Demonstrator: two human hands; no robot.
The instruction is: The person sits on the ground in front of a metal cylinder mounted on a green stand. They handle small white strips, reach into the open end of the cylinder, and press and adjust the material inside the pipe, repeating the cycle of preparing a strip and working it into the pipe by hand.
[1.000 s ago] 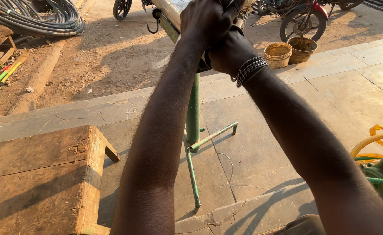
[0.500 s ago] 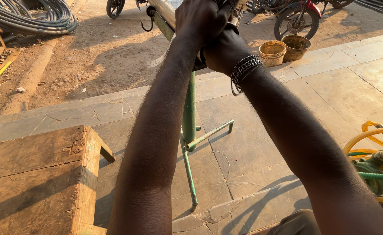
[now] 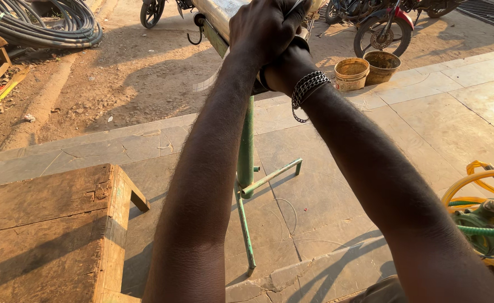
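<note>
Stone pavement (image 3: 460, 129) carries green stand (image 3: 247, 163), two buckets (image 3: 352, 73), wooden bench (image 3: 51, 224), hoses (image 3: 482, 196).

You are standing in an outdoor, roadside workshop yard, where stone paving slabs (image 3: 460, 129) meet bare dirt ground (image 3: 118, 73). Around you lie coiled black cables (image 3: 39, 22), a worn wooden bench (image 3: 45, 224), a green metal stand (image 3: 247, 168), two grimy buckets (image 3: 365, 70) and looped yellow and green hoses (image 3: 482, 207). Parked motorcycles (image 3: 381, 28) at the top edge suggest a street, though only parts of them show.
</note>
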